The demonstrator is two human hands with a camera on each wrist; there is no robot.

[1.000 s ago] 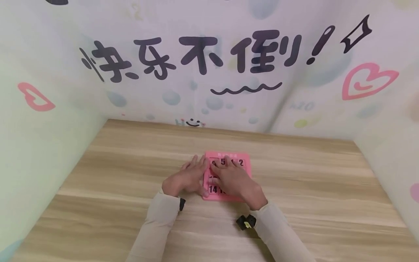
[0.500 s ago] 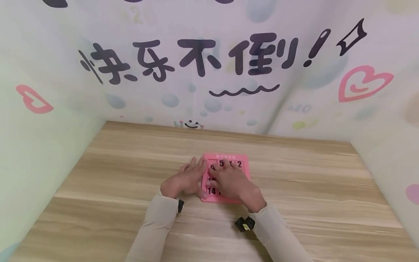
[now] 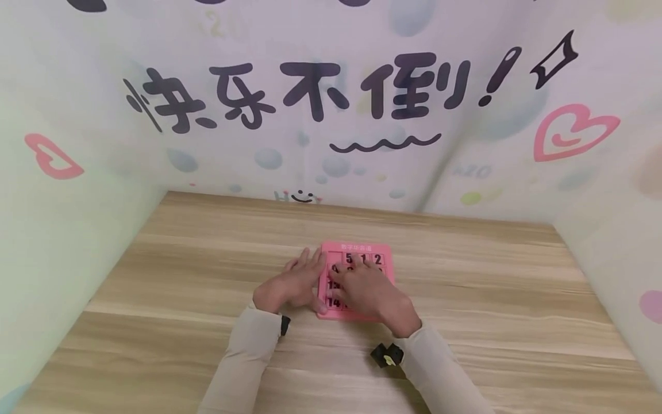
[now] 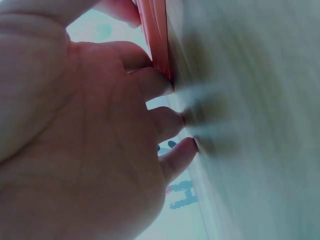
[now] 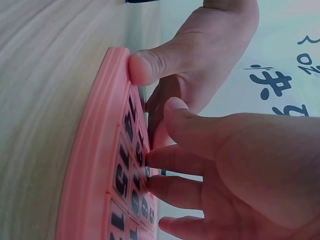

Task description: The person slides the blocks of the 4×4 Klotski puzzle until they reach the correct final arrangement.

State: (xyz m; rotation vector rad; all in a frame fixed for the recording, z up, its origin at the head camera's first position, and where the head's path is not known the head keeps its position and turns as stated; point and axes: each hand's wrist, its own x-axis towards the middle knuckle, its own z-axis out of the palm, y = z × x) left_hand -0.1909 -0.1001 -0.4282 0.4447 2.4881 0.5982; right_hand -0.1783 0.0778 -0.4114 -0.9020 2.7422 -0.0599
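A pink number slide puzzle (image 3: 357,247) lies flat on the wooden table, its black numbers facing up. At its left edge my left hand (image 3: 292,284) holds the frame, thumb on the near-left corner. In the left wrist view, several fingertips of that hand (image 4: 100,135) reach down to the tabletop beside the puzzle's edge (image 4: 155,35). My right hand (image 3: 369,287) spreads over the tiles and hides many of them. Its fingertips touch the number side in the right wrist view. The slot (image 3: 335,257) at the puzzle's top left has no tile; the 9 tile (image 3: 334,268) sits just below.
A wood-grain table (image 3: 496,299) lies under the puzzle. Behind it and at both sides stand pale printed cloth walls (image 3: 248,172) with large black characters and pink hearts. Black devices (image 3: 387,355) are strapped at the wrists.
The 9 tile has slid toward me, out of the top-left corner, leaving a gap there. My right fingers moved slightly with it. The left hand stays at the edge; the head view shifted a little.
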